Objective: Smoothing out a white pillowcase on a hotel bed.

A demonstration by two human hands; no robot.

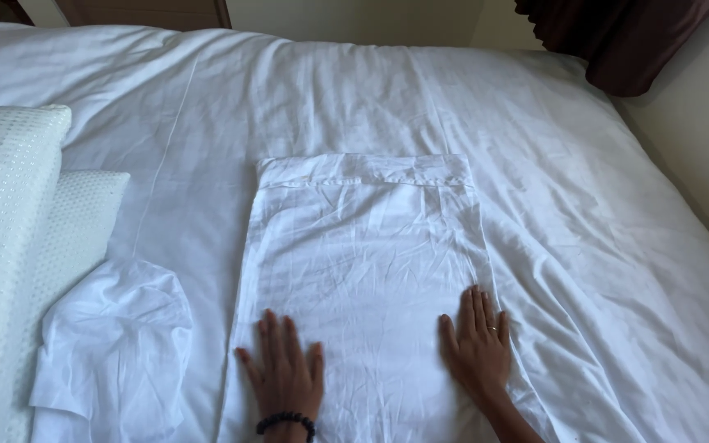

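Observation:
A white pillowcase (pixel 367 246) lies flat and lengthwise on the white bed sheet (pixel 584 205), its hemmed end at the far side. My left hand (pixel 283 369) rests palm down on its near left part, fingers spread, with a dark bead bracelet at the wrist. On the near right part, close to the pillowcase's right edge, my right hand (pixel 478 344) presses flat with a ring on one finger. Neither hand grips anything.
Two white textured pillows (pixel 10 230) are stacked at the left edge. A crumpled white cloth (pixel 116 344) lies beside them, near my left hand. A dark curtain (pixel 617 37) hangs at the far right by a pale wall. A wooden headboard shows at the top left.

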